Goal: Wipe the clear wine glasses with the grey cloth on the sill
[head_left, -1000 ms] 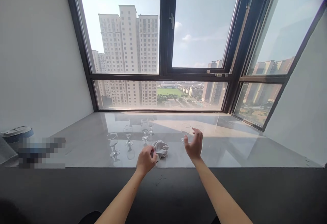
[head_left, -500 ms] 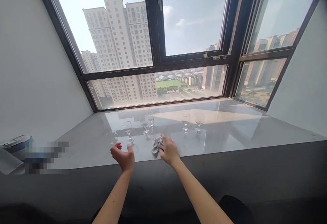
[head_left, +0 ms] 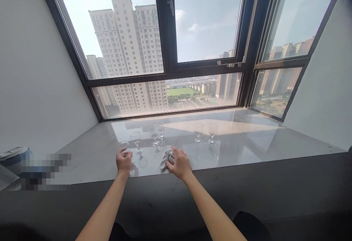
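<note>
At the near left of the glossy sill, my left hand [head_left: 124,161] is closed around a clear stemmed glass [head_left: 123,145], whose rim shows above the fingers and whose foot peeks out at the right. My right hand [head_left: 180,163] rests on the sill with its fingers on a crumpled grey cloth [head_left: 165,160]. Just right of the held glass stands another stemmed glass [head_left: 135,138], upright. Two more, a nearer glass [head_left: 154,134] and a farther glass [head_left: 160,128], stand close together beyond the cloth.
Farther right, two upright stemmed glasses [head_left: 198,131] [head_left: 213,132] stand side by side. The sill [head_left: 247,142] ends at a front edge close to my wrists. A dark-framed window [head_left: 167,76] rises behind it. A lidded container [head_left: 15,156] sits at far left, beside a blurred-out patch.
My left hand has moved slightly left and closed around the glass; its fingers were apart before. My right hand and the cloth have shifted slightly left in view.
</note>
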`<state>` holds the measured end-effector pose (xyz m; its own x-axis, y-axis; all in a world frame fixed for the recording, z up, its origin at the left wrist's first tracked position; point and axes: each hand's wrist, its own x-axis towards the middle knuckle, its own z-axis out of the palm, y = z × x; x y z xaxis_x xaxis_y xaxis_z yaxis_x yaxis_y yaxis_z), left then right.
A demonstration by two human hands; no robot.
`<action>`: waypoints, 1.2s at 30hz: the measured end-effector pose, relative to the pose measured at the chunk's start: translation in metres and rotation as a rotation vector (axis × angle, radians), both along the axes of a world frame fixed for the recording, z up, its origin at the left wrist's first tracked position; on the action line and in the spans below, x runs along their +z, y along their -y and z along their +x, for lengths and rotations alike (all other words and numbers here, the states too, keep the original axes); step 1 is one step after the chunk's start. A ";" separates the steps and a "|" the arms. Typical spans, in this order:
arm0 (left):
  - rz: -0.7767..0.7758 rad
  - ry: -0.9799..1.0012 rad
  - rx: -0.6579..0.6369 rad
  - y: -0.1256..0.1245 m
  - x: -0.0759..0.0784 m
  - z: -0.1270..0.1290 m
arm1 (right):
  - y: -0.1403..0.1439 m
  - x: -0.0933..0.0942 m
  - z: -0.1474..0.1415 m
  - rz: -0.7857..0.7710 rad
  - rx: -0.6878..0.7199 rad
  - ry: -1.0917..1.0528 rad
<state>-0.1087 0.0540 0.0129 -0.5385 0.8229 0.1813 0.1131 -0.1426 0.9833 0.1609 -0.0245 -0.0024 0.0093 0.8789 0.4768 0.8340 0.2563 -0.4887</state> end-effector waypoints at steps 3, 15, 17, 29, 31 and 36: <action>0.007 -0.023 -0.139 0.013 -0.004 0.022 | -0.002 -0.001 -0.001 0.000 -0.019 -0.007; 0.066 -0.611 -0.397 0.031 -0.012 0.104 | -0.011 -0.008 -0.007 0.001 -0.319 0.014; 0.057 -0.722 -0.380 0.029 -0.011 0.107 | -0.011 -0.008 -0.006 -0.010 -0.319 0.003; 0.007 -0.879 -0.316 0.040 -0.015 0.111 | -0.005 0.009 0.009 0.145 -0.349 -0.322; -0.005 -0.886 -0.314 0.041 -0.014 0.112 | -0.007 0.027 0.013 0.191 -0.340 -0.329; 0.012 -0.916 -0.318 0.044 -0.014 0.112 | -0.014 0.089 0.010 0.308 -0.130 -0.111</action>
<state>0.0030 0.0096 -0.0009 0.0629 0.9009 0.4295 0.7889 -0.3085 0.5315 0.1704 -0.0106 0.0867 0.1779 0.6818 0.7096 0.8155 0.3014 -0.4941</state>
